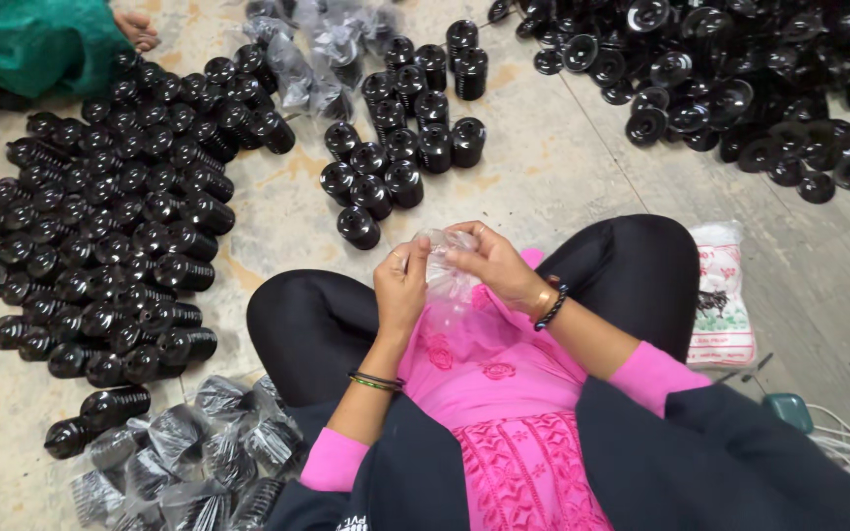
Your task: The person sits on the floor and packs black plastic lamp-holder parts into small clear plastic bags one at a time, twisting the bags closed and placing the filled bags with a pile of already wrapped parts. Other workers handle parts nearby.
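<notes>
Fingertips of left hand [400, 287] and right hand [489, 264] pinch a clear plastic bag [445, 280] above the lap.

- Bare floor [543, 167] runs far from the knees: room to pass.
- Left: black stacks [110, 226] block.
- Far right: black cups [730, 88] block.
- Near left: wrapped stacks [199, 452] block.

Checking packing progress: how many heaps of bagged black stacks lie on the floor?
2. One heap lies bottom left by the person's left knee; the other at top centre, beside the loose stacks. More may be out of view.
</notes>
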`<state>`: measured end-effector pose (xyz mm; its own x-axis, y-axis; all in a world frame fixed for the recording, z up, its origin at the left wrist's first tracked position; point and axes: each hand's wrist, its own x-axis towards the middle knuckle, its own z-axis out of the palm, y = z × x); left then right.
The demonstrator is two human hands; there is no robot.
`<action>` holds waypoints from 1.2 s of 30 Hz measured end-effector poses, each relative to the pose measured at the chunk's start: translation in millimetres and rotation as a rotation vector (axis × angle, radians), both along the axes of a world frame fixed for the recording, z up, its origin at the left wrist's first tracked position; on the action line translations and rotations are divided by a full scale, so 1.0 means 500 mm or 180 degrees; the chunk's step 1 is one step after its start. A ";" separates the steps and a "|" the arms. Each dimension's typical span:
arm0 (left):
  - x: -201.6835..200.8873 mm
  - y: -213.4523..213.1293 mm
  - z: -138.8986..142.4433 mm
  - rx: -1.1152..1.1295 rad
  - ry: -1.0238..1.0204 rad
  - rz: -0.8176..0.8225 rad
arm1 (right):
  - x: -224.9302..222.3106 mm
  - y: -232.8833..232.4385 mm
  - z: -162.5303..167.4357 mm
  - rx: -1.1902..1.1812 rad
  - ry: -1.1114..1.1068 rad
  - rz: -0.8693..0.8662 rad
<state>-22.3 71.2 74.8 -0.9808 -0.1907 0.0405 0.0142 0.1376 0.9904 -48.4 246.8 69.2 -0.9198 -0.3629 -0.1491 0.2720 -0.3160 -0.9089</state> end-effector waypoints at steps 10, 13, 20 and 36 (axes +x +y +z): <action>0.025 0.018 0.008 0.0273 0.0500 0.0026 | 0.031 0.018 -0.018 0.0445 0.0616 -0.0617; 0.028 0.014 -0.012 0.0275 0.0151 -0.0049 | 0.037 0.021 -0.023 0.0728 0.0780 -0.0591; 0.015 0.014 -0.034 0.1127 0.0165 -0.0611 | 0.030 0.031 -0.010 0.0497 0.0764 -0.0753; 0.014 0.014 -0.046 0.0922 -0.0063 -0.0466 | 0.036 0.040 -0.020 0.0384 0.0731 -0.0724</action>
